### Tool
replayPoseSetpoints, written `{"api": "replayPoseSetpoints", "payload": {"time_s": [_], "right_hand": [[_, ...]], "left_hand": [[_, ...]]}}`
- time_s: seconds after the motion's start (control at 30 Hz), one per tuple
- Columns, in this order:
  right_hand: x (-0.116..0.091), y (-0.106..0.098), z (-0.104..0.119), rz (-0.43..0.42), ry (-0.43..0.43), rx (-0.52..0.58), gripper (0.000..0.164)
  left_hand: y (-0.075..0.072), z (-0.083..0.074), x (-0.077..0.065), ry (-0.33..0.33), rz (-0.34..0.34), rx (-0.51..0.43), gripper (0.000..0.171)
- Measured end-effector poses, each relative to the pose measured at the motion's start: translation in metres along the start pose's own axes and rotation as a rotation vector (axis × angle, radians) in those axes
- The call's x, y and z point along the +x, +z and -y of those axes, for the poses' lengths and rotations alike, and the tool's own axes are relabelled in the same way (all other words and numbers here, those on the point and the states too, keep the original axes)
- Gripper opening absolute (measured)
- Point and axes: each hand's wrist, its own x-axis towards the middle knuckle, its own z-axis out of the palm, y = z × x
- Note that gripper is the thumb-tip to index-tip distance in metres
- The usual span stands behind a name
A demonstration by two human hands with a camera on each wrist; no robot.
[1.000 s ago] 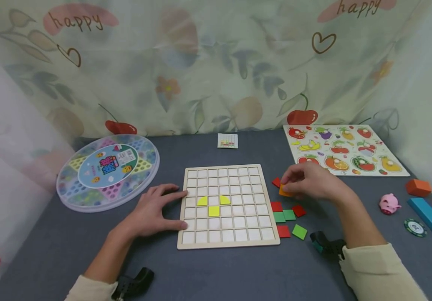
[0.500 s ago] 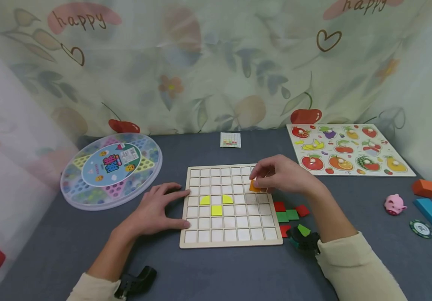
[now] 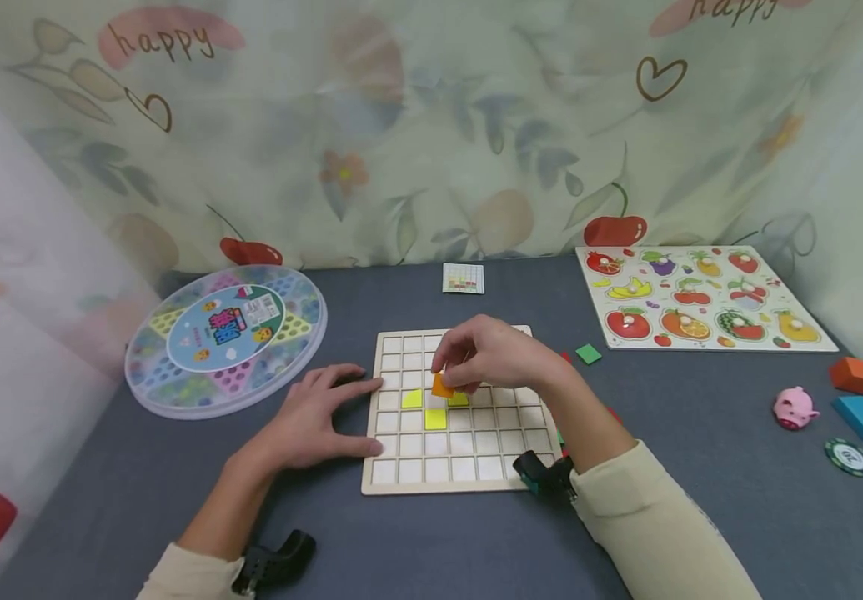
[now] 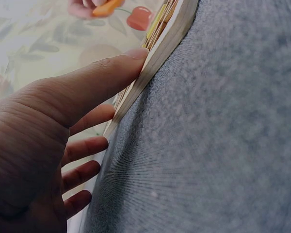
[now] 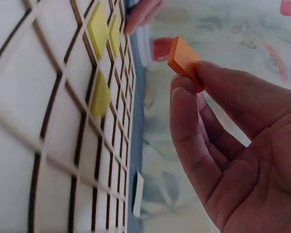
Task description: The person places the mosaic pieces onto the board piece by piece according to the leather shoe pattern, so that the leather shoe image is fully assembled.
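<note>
A wooden grid board [image 3: 439, 487] with white square cells lies in the middle of the table. My right hand [image 3: 502, 357] pinches an orange tile [image 3: 442, 386] between thumb and fingertips, held above the board as the right wrist view shows. Under it sit a square yellow tile [image 3: 435, 418] and a round-cornered yellow tile [image 3: 412, 399]; another yellow tile [image 3: 459, 400] is partly covered by the hand. My left hand [image 3: 318, 421] rests at the board's left edge, thumb and a fingertip touching the frame, fingers spread.
Right of the board lies a green tile [image 3: 589, 354]; other red and green tiles are mostly hidden behind my right arm. Around stand a round marble game box [image 3: 303, 354], a fruit puzzle board [image 3: 604, 333], a small pattern card [image 3: 464, 278], a pink pig [image 3: 795, 408], blocks and a chip.
My right hand has carried the orange tile leftward from the loose tiles right of the board to above the yellow tiles. The left hand stays at the board's edge.
</note>
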Motion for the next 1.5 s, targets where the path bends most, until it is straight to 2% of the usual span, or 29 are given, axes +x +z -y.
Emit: {"api": "replayPoseSetpoints", "payload": {"time_s": [0.3,0.6,0.97,1.17,1.5], "right_hand": [[0.021,0.022,0.011,0.094,0.018,-0.075,0.014],[0.032,0.037,0.009,0.085,0.053,-0.167,0.018],[0.034,0.046,0.014,0.073,0.097,-0.274,0.013],[0.031,0.045,0.011,0.068,0.062,-0.318,0.013],[0.011,0.025,0.005,0.05,-0.007,-0.245,0.017]], "left_hand": [[-0.001,-0.003,0.002,0.02,-0.002,-0.008,0.082],[-0.002,-0.005,0.004,0.013,0.006,-0.004,0.082],[-0.001,-0.004,0.005,0.019,0.0,-0.012,0.082],[-0.001,-0.005,0.005,0.012,0.006,-0.01,0.082],[-0.003,-0.003,0.001,-0.011,0.012,-0.001,0.083]]}}
